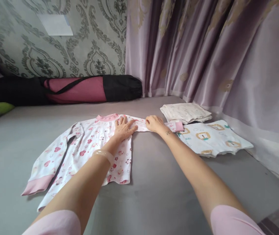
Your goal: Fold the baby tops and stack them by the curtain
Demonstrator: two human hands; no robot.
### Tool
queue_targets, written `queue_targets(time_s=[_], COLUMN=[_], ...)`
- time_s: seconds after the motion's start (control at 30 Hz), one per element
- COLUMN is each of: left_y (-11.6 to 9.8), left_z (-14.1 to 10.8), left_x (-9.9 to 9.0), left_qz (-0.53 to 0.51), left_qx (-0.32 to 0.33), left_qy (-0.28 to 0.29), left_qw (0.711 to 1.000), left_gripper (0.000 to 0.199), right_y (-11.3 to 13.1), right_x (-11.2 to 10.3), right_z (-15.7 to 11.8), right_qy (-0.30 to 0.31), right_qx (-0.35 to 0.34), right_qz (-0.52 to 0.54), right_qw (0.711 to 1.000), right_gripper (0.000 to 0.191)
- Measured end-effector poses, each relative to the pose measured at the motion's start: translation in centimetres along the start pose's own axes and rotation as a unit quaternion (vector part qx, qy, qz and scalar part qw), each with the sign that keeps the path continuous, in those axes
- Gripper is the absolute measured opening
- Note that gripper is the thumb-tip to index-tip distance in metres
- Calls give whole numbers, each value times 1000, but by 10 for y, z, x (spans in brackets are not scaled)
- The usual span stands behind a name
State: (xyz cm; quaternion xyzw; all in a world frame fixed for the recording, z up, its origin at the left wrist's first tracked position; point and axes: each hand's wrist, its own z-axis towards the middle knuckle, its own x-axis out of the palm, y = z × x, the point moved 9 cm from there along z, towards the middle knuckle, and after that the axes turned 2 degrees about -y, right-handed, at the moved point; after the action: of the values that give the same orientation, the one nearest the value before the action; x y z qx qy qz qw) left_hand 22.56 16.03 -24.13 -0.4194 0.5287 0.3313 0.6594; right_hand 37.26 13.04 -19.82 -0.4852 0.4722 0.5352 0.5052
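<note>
A small white long-sleeved shirt (92,143) with pink hearts and flowers lies spread on the grey bed sheet, its pink collar toward the wall. My left hand (124,128) rests flat with spread fingers on the shirt's shoulder near the right sleeve. Curled fingers of my right hand (154,124) grip that sleeve about halfway along. Beyond my right hand the pink cuff (179,126) pokes out, touching or close to a folded lion-print cloth. On the other side, the left sleeve (48,160) slants down toward me.
A folded white lion-print cloth (215,137) lies at the right, with a folded cream cloth (185,112) behind it. A black and pink rolled bag (78,89) lies along the patterned wall. Purple curtains (203,49) hang at the right, down to the grey sheet (159,189).
</note>
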Motion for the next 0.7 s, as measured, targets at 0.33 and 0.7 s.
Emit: queue_targets(time_s=[0.33, 0.7], left_y=[0, -4], left_z=[0, -3], left_x=[1, -1], left_qz=[-14, -10], left_qx=[-1, 4], left_qy=[10, 21], left_qw=[1000, 1000], left_gripper=[58, 59], right_y=[12, 0], right_x=[-5, 5], right_z=[18, 38], right_qy=[34, -27], right_qx=[-24, 8], right_qz=[-42, -54], right_qw=[998, 998], right_gripper=[34, 37])
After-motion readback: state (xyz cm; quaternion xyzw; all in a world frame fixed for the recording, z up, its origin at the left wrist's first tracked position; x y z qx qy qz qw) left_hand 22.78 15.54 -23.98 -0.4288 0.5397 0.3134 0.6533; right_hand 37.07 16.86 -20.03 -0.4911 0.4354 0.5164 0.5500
